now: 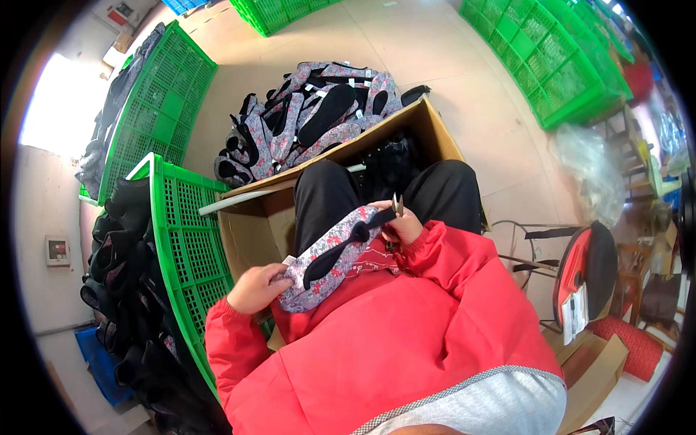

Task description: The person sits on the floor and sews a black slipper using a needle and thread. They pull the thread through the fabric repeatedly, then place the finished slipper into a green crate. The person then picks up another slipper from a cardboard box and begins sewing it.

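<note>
Across my lap lies a grey floral cloth shoe (326,250) with a black opening and a small pale tag at one end. My left hand (255,288) pinches its near-left end, thumb on top. At the other end my right hand (404,226) is closed round small metal snips (397,206), blades pointing up and away. The fingers of that hand also touch the shoe's far end. Whether the blades are on a thread cannot be made out. Beyond my knees, a heap of similar floral shoes (288,127) with black soles lies on the floor.
A cardboard box (435,127) with black stuff inside stands round my knees, a pale rod (246,198) across it. Green crates (190,239) hold black items at left; another green crate (533,61) stands far right. A round red-and-black stool seat (580,268) is at my right.
</note>
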Motion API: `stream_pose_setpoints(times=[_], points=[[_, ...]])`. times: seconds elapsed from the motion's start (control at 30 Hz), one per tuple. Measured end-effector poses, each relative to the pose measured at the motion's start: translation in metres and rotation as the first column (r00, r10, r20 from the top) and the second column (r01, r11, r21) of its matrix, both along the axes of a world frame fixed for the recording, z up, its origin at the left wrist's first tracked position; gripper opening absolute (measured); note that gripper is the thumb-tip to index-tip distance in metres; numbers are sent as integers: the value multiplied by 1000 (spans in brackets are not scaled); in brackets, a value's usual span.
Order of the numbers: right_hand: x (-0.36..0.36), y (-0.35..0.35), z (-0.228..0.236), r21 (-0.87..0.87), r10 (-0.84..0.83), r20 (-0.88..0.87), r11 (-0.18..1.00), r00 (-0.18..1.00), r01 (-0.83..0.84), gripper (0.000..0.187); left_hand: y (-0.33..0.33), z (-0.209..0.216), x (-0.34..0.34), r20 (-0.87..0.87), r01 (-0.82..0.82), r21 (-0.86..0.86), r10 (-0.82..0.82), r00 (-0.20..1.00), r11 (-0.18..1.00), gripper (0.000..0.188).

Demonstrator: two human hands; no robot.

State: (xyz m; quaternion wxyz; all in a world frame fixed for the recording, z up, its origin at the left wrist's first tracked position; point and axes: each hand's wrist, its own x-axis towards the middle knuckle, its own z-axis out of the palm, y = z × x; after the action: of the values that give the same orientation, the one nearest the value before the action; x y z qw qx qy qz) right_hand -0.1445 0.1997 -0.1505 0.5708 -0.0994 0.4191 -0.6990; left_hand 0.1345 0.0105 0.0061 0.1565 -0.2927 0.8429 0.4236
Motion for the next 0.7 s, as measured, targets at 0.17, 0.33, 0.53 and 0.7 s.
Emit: stream_pose_setpoints(times=[0.17,0.33,0.53,0.7], points=[[3,6,9,66,13,4,998,1000,-13,32,3,-2,-56,-369,7,-527,-236,899,850,33],[4,7,8,150,-31,-96,988,995,45,34,4,-6,-116,-427,117,-237,-211,879,965,30],[-10,22,15,149,-75,-189,983,979,105,33,12,-12,-137,-475,103,-325,-257,842,940,25],[-15,23,31,20,-178,-160,983,971,184,29,30,-12,-133,-566,-42,-605,-393,725,795,21]])
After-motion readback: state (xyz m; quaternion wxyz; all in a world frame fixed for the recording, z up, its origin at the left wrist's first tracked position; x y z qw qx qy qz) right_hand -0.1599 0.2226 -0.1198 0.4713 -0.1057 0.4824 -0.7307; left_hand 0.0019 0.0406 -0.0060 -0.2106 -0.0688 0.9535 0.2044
